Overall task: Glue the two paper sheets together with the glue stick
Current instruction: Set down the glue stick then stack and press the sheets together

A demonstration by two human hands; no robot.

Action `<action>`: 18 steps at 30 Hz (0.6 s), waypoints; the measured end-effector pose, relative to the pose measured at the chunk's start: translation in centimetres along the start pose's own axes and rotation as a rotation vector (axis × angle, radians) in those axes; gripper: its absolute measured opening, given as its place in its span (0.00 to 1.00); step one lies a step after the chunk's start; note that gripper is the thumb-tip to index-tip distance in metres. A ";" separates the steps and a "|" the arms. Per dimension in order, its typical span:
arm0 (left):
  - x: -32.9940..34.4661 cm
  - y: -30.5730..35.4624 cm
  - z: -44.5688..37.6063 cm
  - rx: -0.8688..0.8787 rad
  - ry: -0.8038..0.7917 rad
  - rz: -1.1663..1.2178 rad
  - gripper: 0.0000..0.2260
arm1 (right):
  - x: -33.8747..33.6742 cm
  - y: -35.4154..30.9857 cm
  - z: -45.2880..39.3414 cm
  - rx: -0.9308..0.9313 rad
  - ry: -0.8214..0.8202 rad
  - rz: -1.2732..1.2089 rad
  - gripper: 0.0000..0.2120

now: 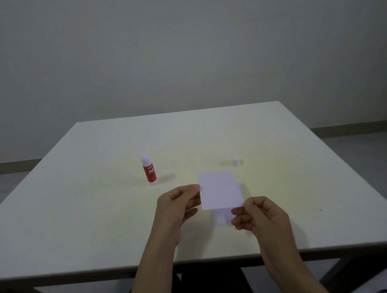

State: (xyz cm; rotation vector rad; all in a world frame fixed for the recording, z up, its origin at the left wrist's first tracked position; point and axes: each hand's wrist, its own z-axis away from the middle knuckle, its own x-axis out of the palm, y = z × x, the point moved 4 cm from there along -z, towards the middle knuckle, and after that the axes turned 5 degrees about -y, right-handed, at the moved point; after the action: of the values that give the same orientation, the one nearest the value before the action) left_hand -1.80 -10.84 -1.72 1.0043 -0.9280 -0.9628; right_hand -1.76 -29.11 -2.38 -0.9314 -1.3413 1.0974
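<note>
Both hands grip one paper sheet (220, 189): left hand (179, 206) pinches its left edge between thumb and fingers, right hand (256, 216) pinches its lower right corner, remaining fingers curled. I hold the sheet raised above the table (99, 214), tilted toward me. A second sheet (220, 218) lies flat directly beneath, partly hidden. Risk, in my judgement: the held sheet lands skewed, since I grip only two points and it can sag or twist; once glue catches, correction would tear or wrinkle it. I cannot tell whether glue is on either sheet. The glue stick (149, 170) stands upright, uncapped, well to the left; its cap (235, 161) sits apart on the right. The exposed glue may dry.
</note>
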 end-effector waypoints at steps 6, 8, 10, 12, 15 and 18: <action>1.6 -0.2 -0.6 -0.007 -0.065 -0.072 0.03 | -1.4 0.0 -0.9 0.019 -0.027 0.106 0.09; 1.7 -0.4 -0.8 -0.005 -0.073 -0.128 0.04 | -1.9 0.0 -2.0 0.087 -0.054 0.108 0.10; 1.7 -0.6 -0.9 -0.001 -0.070 -0.206 0.04 | -2.5 -0.3 -3.2 0.102 -0.041 0.148 0.09; 1.5 -0.7 -1.0 0.024 -0.042 -0.286 0.05 | -2.9 -0.5 -4.3 0.094 -0.041 0.238 0.09; 1.1 -0.6 -1.4 0.078 0.006 -0.399 0.06 | -2.8 -0.1 -5.2 0.112 -0.073 0.346 0.08; 1.1 -0.7 -1.8 0.083 0.000 -0.464 0.05 | -2.7 0.1 -5.9 0.106 -0.066 0.445 0.07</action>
State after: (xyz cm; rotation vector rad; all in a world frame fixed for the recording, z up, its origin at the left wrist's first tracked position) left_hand 0.08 -11.59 -2.64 1.3236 -0.7520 -1.3160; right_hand 4.29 -31.15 -3.49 -1.1545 -1.1417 1.5328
